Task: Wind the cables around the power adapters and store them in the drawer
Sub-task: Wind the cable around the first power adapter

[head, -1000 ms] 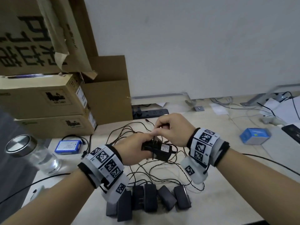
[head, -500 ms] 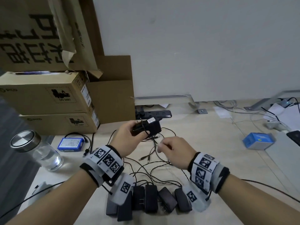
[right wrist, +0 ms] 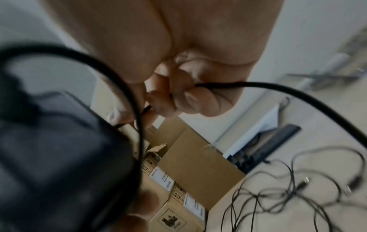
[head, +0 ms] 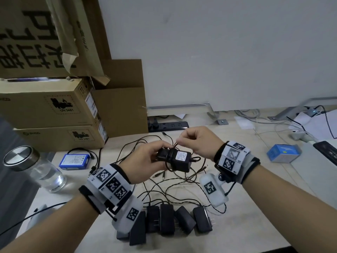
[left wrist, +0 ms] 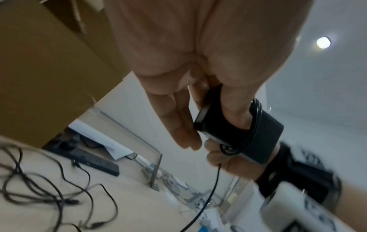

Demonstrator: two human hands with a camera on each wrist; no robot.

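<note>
My left hand (head: 145, 159) grips a black power adapter (head: 177, 159) above the desk, thumb across its side (left wrist: 236, 116). Its thin black cable (left wrist: 256, 124) is looped round the adapter body. My right hand (head: 197, 141) is just above and to the right of the adapter, pinching that cable (right wrist: 218, 85) between curled fingers. Several more black adapters (head: 166, 219) lie in a row near the desk's front edge, their cables (head: 164, 189) tangled on the desk behind them. No drawer is in view.
Stacked cardboard boxes (head: 51, 106) fill the back left. A glass jar with metal lid (head: 32, 165) and a blue battery pack (head: 74, 160) sit at left. A black power strip (head: 167, 126) lies by the wall; a blue box (head: 283, 153) and loose wires at right.
The adapter came back down toward the middle in my left hand. My right hand rose from below it to above its far side, carrying the cable round the body.
</note>
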